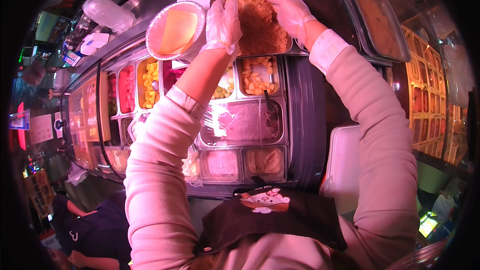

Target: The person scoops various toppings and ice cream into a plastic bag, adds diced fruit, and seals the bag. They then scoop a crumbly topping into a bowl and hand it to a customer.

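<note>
Both hands wear clear plastic gloves and reach into a metal tray (288,47) heaped with orange-brown crumbs (258,18). My left hand (224,18) lies along the left edge of the heap, its fingers pointing away from me and close together. At the heap's upper right, my right hand (288,11) rests with its fingertips against the crumbs. Whether either hand grips any crumbs cannot be told. Just left of my left hand stands a round foil-like bowl (150,33) with an orange-yellow sheet (179,32) inside. A tray of dark crumbs (322,7) adjoins on the right.
Below is a counter with metal pans of diced fruit (258,75), yellow cubes (150,82) and a film-covered purple paste (243,120). A shallow tray (386,26) sits at the upper right. A clear plastic bag (108,13) lies upper left. Another person (93,228) is at the lower left.
</note>
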{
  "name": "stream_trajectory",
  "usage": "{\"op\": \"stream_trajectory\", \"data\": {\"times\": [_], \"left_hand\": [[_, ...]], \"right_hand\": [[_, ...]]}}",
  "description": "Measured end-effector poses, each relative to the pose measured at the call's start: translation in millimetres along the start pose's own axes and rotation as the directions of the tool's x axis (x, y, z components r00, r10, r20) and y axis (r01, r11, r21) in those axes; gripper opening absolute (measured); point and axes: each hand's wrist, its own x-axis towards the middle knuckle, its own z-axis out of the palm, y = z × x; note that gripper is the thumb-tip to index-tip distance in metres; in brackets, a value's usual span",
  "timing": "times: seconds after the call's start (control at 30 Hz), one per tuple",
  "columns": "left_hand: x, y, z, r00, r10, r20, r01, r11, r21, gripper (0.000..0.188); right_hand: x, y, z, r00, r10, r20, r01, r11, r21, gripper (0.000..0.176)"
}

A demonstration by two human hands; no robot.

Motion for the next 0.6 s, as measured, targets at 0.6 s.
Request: {"op": "stream_trajectory", "data": {"times": [0.6], "left_hand": [[23, -28, -6, 0.993, -0.036, 0.116, 0.015, 0.985, 0.175, 0.072]], "right_hand": [[26, 25, 4, 0.971, 0.143, -0.193, -0.154, 0.987, -0.042, 0.064]]}}
